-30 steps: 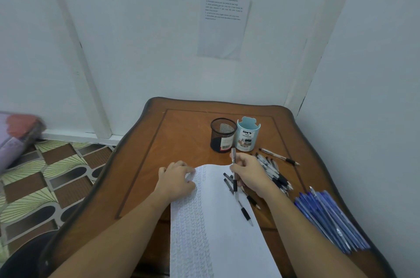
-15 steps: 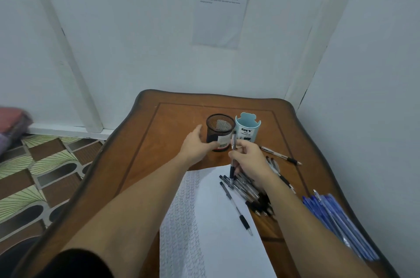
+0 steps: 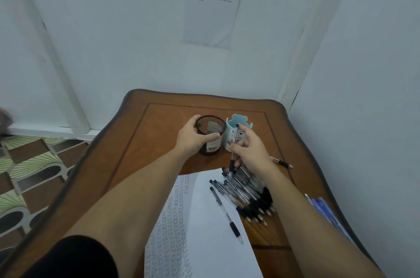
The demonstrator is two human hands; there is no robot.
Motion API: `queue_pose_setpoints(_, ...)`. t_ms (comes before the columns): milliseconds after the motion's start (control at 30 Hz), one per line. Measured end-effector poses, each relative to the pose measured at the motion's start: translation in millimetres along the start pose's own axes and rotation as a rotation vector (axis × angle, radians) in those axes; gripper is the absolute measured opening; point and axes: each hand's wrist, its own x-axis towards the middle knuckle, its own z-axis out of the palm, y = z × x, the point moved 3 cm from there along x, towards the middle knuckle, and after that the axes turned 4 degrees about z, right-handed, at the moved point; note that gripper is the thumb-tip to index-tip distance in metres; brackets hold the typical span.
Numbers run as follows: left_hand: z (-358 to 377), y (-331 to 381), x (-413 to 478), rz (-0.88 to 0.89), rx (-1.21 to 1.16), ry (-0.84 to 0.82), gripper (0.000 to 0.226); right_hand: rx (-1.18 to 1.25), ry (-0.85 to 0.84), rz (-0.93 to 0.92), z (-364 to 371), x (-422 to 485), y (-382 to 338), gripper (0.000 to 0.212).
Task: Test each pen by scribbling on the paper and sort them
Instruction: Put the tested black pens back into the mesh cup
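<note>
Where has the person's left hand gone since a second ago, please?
Yes, it moved: the left hand left the paper and went forward to grip the black mesh pen cup.

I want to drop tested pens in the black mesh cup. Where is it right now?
The black mesh cup stands at the middle of the table's far half, gripped by the left hand, with the light blue cup touching its right side.

On the table (image 3: pixel 159 132), two cups stand side by side at the back: the mesh cup (image 3: pixel 210 134) left, the other cup (image 3: pixel 236 134) right, touching it. My left hand (image 3: pixel 193 139) wraps the mesh cup; my right hand (image 3: pixel 250 150) holds a pen (image 3: pixel 233 148) upright in front of the right cup. Nearer me lies the paper (image 3: pixel 204 232), one pen (image 3: pixel 226 210) on it, a pen pile (image 3: pixel 247 196) at its right edge. Another pen (image 3: pixel 281 162) lies right of my hand, more pens (image 3: pixel 327 212) far right.
</note>
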Motion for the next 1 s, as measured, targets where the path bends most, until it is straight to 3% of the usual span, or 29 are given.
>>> queue_pose_setpoints(133,-17,12,-14,0.046,-0.024,0.043,0.087,0.079,0.05,-0.055,-9,-6,-16,0.084)
queue_pose_setpoints(400,-66,17,-85,0.075,0.094,-0.053,0.082,0.286,0.156,-0.212,-4,-26,-66,0.066)
queue_pose_setpoints(700,-71,3,-155,0.033,0.092,-0.154,0.079,-0.223,-0.041,-0.324,60,-65,-44,0.066)
queue_pose_setpoints(933,-68,-4,-169,-0.008,0.031,-0.162,0.088,-0.192,-0.014,-0.159,38,-72,-14,0.061)
queue_pose_setpoints(1000,-67,-6,-171,-0.008,0.001,-0.153,0.081,-0.352,-0.025,-0.087,25,-75,-3,0.052)
